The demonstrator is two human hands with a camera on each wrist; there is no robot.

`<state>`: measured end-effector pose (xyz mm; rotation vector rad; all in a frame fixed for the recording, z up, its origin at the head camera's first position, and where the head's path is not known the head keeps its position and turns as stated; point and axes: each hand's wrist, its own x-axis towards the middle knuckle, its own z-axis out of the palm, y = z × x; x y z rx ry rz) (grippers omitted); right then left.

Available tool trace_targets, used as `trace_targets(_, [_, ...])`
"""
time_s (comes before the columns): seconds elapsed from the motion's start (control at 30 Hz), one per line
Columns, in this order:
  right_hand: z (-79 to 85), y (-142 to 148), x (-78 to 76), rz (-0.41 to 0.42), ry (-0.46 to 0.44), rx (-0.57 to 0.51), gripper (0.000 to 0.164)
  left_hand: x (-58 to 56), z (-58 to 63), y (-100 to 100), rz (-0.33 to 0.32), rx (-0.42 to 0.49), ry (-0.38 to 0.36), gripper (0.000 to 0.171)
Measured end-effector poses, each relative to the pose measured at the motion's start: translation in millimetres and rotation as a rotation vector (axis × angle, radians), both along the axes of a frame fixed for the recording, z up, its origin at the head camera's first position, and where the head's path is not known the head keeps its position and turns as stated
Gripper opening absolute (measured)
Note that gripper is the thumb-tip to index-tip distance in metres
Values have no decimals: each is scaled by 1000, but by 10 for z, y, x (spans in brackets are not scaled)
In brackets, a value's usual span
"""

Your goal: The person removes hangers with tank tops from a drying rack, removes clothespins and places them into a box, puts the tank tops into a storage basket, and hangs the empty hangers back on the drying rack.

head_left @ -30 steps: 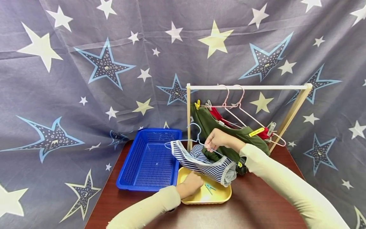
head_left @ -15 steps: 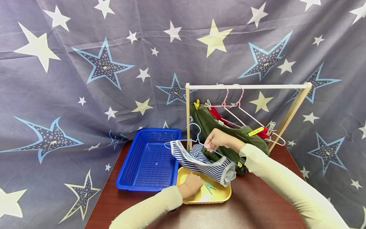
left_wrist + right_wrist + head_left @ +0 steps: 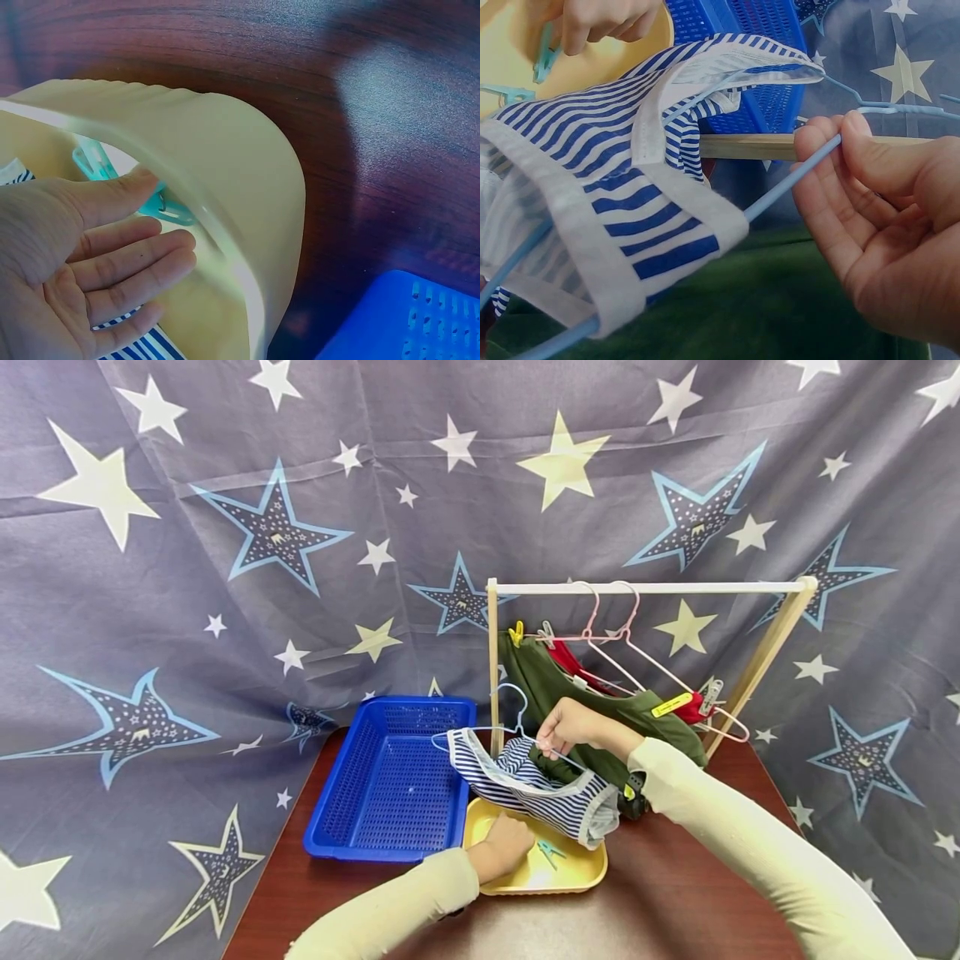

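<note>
My right hand [image 3: 885,210] pinches one arm of a light blue clothes hanger [image 3: 780,187] between thumb and fingertips. A blue-and-white striped garment [image 3: 517,785] with white trim hangs on that hanger, tilted, over the yellow tray [image 3: 577,887]. Inside the tray is my left hand [image 3: 112,270], its fingers loosely bent and the thumb apart from the index finger. Teal clothespins [image 3: 94,159] lie close to its thumb; whether the thumb touches one is hard to tell. In the head view, the left fingertips are hidden below the hand.
A blue perforated basket [image 3: 397,785] stands left of the tray. Behind the right hand is a rack with a white bar [image 3: 697,587], where pink hangers [image 3: 628,627] bear a dark green garment [image 3: 540,672] and a red one [image 3: 573,667], clipped with clothespins [image 3: 671,704].
The head view has shifted very slightly. Both hands, the striped garment and the hanger stay practically in place.
</note>
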<state>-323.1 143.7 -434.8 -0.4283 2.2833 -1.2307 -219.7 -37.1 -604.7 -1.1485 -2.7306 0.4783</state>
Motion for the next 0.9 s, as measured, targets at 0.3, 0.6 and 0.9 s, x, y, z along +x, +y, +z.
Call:
trace_targets(0.3, [3,9,6,-12,1,-2,7,-3,202,-85,-92,8,42,20])
trace_targets(0.6, [0,27,16,-8,28,3,9,-170,384,-269,-304,335,308,30])
trace_targets(0.9, [38,76,81,23,65,-20,8,-459,628,-558,-260,718,484,13])
